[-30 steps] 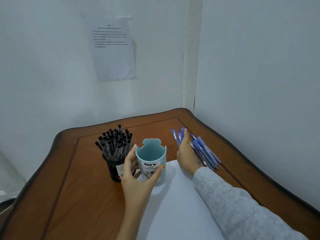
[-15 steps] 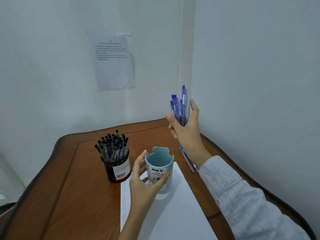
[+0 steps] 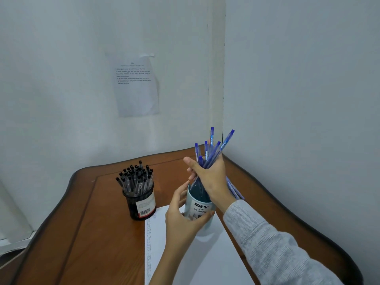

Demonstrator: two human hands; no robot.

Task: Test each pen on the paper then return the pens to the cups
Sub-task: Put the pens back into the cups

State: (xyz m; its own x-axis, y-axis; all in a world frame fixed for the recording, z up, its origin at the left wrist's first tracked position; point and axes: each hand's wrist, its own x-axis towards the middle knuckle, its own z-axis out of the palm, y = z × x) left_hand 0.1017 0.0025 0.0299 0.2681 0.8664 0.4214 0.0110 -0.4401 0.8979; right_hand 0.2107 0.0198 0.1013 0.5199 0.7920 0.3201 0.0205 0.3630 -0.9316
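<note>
At the left of the table (image 3: 86,233) a black cup (image 3: 141,204) is standing upright, and we are seeing it crammed with black pens (image 3: 134,178), their tops pointing up and a white barcode label showing on its side. Above it a printed sheet (image 3: 136,87) is hanging on the wall, its text too small for us to read. Just right of the black cup the paper (image 3: 197,260) is lying flat on the table, with faint rows of marks running down its left edge. Our left hand (image 3: 181,220) is wrapping round the blue cup (image 3: 198,208), the thumb curling across the front under the lettering and the fingers reaching round the far left side, and the cup is standing on the top end of the paper. Our right hand (image 3: 210,177) is hovering right over the cup's mouth, its fingers closing round a bunch of blue pens (image 3: 211,140); their tops are fanning out above the fist while their lower ends are dipping into the cup. Behind that hand a few loose pens (image 3: 234,189) are lying on the table near the right wall, partly hidden by the wrist. At the far right our grey sleeve (image 3: 277,249) is crossing the table's near corner
</note>
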